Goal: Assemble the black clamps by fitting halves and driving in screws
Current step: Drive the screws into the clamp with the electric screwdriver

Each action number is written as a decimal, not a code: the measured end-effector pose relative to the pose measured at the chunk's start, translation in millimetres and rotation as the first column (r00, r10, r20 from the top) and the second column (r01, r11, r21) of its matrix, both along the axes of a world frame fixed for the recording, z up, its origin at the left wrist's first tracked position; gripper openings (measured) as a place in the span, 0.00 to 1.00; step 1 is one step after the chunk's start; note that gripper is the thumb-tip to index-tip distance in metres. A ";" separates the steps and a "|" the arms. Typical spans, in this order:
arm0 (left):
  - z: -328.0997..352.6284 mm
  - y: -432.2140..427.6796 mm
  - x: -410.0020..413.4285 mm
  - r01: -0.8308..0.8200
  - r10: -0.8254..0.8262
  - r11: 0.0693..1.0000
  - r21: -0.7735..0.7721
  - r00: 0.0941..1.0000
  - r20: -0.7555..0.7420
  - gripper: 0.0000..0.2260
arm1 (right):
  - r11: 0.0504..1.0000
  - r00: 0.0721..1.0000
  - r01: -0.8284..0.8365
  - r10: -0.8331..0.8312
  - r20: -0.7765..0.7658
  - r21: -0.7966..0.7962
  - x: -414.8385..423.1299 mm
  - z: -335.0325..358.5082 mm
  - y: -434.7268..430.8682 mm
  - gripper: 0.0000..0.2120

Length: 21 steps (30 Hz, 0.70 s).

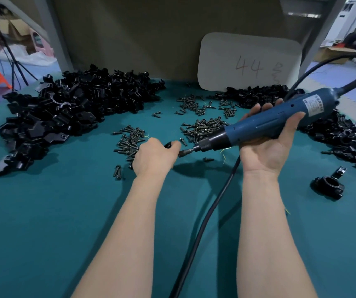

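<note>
Teal cloth covers the desk (65, 222). The right hand (269, 147), palm up, wraps its fingers round a blue electric screwdriver (276, 121). At the screwdriver's tip the left hand (154, 157) pinches a small black piece (169, 144), mostly hidden. Loose screws (205, 127) lie just behind the screwdriver, a heap of black clamp halves (65, 112) lies well to its left, and one fitted clamp (329, 187) sits below its right end.
</note>
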<state>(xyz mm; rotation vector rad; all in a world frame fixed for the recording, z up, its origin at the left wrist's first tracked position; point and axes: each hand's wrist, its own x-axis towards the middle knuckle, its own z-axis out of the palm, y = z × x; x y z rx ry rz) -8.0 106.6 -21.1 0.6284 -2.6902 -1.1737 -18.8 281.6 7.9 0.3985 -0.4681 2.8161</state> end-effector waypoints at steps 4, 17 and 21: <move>-1.3 -4.1 -0.6 0.011 0.022 0.977 0.211 0.988 -0.152 0.15 | 0.984 0.948 0.159 -0.174 0.267 0.075 -4.4 -0.4 5.8 0.14; -8.6 12.4 3.9 0.224 -0.208 0.974 -0.015 0.873 -0.441 0.24 | 0.743 0.570 0.172 -0.611 0.549 0.647 -28.5 -30.4 -4.1 0.45; -7.6 20.9 6.7 0.206 -0.151 0.976 0.071 0.874 -0.462 0.25 | 0.553 0.503 0.043 -0.731 0.461 0.832 -30.2 -40.5 -3.2 0.50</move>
